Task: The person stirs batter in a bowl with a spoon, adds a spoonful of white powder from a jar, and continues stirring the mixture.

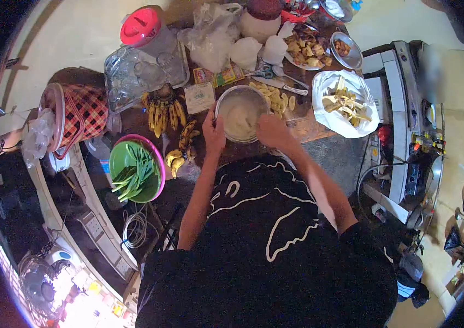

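A metal bowl (219,105) with pale, creamy batter (238,117) in it stands near the table's front edge. My left hand (214,133) is closed on the bowl's left rim. Over its right rim, my right hand (272,132) is curled closed, knuckles up. Whatever that hand grips is hidden; a small shape shows in the batter beside it. Sliced banana pieces (279,100) lie right behind the bowl, with a knife (272,85) beyond them. Left of the bowl sit a wrapped block-shaped packet (200,98) and a bunch of bananas (162,116).
On the right, banana peels (346,106) lie in a white plastic bag (324,82). Leafy greens (136,169) fill a green basin (120,154) at the left. Behind stand a tray of glasses (113,90), a red-lidded container (140,27) and a plate of fried pieces (309,52).
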{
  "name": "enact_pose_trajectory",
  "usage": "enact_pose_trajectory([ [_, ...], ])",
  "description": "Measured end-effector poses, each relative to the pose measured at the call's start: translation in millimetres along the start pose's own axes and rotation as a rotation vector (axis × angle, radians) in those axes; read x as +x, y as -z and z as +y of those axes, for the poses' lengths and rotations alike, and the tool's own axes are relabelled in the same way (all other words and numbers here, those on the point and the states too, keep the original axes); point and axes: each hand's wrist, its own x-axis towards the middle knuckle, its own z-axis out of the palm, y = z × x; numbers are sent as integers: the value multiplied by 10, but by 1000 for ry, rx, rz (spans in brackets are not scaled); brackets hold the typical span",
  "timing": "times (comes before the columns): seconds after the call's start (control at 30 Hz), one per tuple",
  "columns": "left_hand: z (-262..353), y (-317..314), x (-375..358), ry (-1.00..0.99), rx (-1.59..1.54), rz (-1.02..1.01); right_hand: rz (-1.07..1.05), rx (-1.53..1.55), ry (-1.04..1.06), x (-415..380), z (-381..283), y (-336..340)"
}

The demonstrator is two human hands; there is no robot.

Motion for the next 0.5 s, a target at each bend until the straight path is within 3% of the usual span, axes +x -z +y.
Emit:
enact_pose_trajectory([
  [0.07,27,0,3,19,1,-5,81,110,101,92,136,-159],
  [0.17,27,-51,13,14,-80,5,184,184,-12,115,-11,-12],
  [0.27,9,-66,-3,-20,-96,24,149,-38,-114,148,77,-49],
  [0.37,10,-85,-38,-44,-112,46,-30,-98,-199,23,-214,372],
  [0.5,48,-110,-37,-39,-153,47,38,-3,15,-66,-104,106],
])
